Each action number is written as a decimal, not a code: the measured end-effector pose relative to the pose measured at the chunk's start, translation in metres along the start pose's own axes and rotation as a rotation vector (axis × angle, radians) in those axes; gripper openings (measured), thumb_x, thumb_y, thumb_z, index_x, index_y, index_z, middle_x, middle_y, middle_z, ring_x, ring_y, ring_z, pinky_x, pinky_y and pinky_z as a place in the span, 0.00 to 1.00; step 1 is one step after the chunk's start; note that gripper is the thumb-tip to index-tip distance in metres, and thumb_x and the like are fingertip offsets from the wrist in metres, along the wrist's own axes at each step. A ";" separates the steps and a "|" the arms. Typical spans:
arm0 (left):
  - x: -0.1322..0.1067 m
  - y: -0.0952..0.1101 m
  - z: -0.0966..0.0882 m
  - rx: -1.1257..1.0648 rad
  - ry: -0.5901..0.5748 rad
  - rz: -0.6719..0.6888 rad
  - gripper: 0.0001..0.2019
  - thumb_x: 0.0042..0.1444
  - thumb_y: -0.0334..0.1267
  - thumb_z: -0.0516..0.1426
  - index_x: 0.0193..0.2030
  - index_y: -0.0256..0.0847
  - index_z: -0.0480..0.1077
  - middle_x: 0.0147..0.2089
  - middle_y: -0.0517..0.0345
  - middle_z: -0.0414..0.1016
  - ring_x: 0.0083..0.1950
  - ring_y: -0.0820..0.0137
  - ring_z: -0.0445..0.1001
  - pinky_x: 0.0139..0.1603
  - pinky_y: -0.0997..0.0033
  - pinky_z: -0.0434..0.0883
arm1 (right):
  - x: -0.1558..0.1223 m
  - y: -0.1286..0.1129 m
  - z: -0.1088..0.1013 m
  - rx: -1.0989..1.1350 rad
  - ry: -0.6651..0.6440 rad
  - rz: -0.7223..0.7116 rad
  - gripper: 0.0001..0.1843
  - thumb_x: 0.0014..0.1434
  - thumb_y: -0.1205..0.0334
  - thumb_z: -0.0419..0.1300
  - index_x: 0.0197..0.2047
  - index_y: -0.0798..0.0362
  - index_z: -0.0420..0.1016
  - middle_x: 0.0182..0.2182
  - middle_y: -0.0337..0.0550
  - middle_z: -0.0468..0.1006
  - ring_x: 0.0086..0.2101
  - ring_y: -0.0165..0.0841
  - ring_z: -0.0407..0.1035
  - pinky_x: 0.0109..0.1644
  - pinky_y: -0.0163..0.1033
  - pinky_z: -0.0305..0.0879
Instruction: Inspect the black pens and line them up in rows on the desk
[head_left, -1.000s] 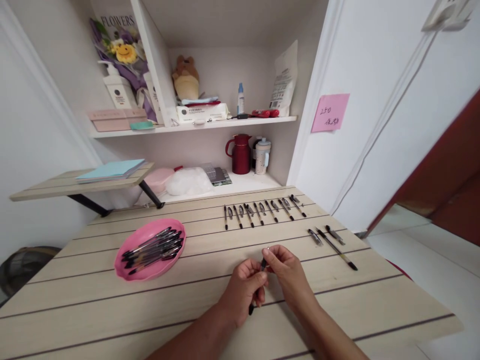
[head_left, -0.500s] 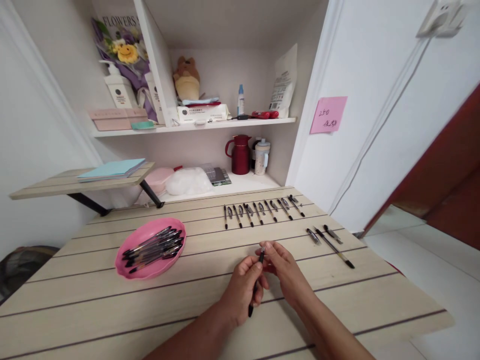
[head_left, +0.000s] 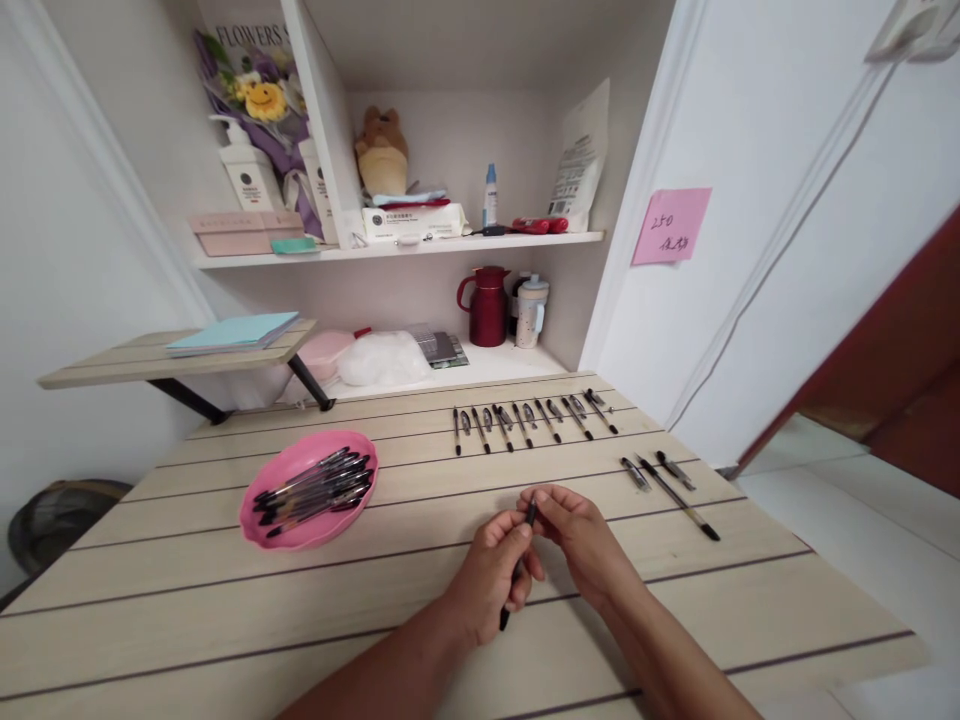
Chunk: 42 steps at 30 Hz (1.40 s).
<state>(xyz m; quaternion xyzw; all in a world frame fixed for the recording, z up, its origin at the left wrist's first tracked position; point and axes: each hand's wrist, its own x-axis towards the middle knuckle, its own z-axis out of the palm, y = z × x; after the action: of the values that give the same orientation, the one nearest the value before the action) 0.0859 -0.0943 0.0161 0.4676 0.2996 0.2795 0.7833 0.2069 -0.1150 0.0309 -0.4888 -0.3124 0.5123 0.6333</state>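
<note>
My left hand (head_left: 495,565) is closed round a black pen (head_left: 504,618), held upright at a slant above the table with its lower end sticking out below the fist. The thumb and fingers of my right hand (head_left: 566,525) pinch the pen's upper tip; the very point is partly hidden by the fingertips. To the right lie a long pen piece (head_left: 679,497) with a black end, a short clear-and-black piece (head_left: 634,474) and a pen cap with a clip (head_left: 675,470). Further back, several thin pens and caps (head_left: 529,425) lie in a row.
A pink bowl (head_left: 259,538) full of black pens stands on the left of the slatted wooden table (head_left: 210,615). Behind are a small raised shelf (head_left: 112,365) with blue papers and a white cabinet holding a red jug (head_left: 489,310) and a cup (head_left: 531,315).
My right fingertips have closed further over the pen's tip, so less of its silvery point shows. The whole view has shifted slightly; the laid-out pieces and the bowl stay where they were.
</note>
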 end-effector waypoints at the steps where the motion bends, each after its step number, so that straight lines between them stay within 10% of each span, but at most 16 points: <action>1: 0.000 0.000 0.000 -0.004 -0.004 0.001 0.17 0.50 0.51 0.54 0.38 0.39 0.60 0.20 0.67 0.66 0.10 0.85 0.53 0.11 0.82 0.43 | 0.000 -0.001 0.000 0.027 -0.018 0.015 0.16 0.42 0.50 0.65 0.28 0.56 0.73 0.26 0.41 0.74 0.24 0.26 0.62 0.31 0.34 0.60; 16: 0.000 -0.001 -0.002 -0.005 -0.024 -0.028 0.18 0.50 0.51 0.54 0.39 0.38 0.61 0.19 0.67 0.66 0.09 0.85 0.51 0.11 0.82 0.42 | 0.004 0.000 0.002 0.123 0.006 0.030 0.17 0.40 0.50 0.66 0.23 0.56 0.71 0.22 0.39 0.73 0.21 0.25 0.62 0.25 0.32 0.58; 22: -0.001 0.000 -0.003 0.015 -0.060 -0.048 0.17 0.52 0.50 0.53 0.41 0.38 0.62 0.20 0.67 0.66 0.09 0.86 0.50 0.11 0.82 0.42 | 0.014 -0.013 -0.013 0.155 0.241 -0.107 0.18 0.40 0.50 0.66 0.33 0.51 0.72 0.26 0.39 0.75 0.28 0.30 0.69 0.29 0.34 0.64; 34: -0.001 0.005 -0.003 0.044 -0.036 -0.048 0.14 0.53 0.47 0.53 0.39 0.38 0.63 0.21 0.67 0.64 0.10 0.86 0.48 0.12 0.80 0.41 | 0.006 -0.013 -0.163 -0.757 0.521 -0.040 0.17 0.43 0.52 0.59 0.34 0.54 0.75 0.22 0.44 0.77 0.24 0.36 0.69 0.28 0.38 0.63; 42: 0.000 0.004 -0.003 0.061 -0.045 -0.052 0.16 0.52 0.48 0.53 0.40 0.37 0.63 0.21 0.66 0.65 0.10 0.86 0.49 0.12 0.81 0.42 | -0.001 -0.019 -0.160 -1.519 0.471 -0.093 0.13 0.50 0.62 0.52 0.37 0.50 0.75 0.36 0.47 0.78 0.37 0.41 0.71 0.35 0.39 0.60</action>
<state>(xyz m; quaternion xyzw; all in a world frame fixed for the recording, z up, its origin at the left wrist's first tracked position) 0.0824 -0.0909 0.0189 0.4893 0.3023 0.2391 0.7824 0.3570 -0.1638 -0.0037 -0.8687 -0.4542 0.0156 0.1970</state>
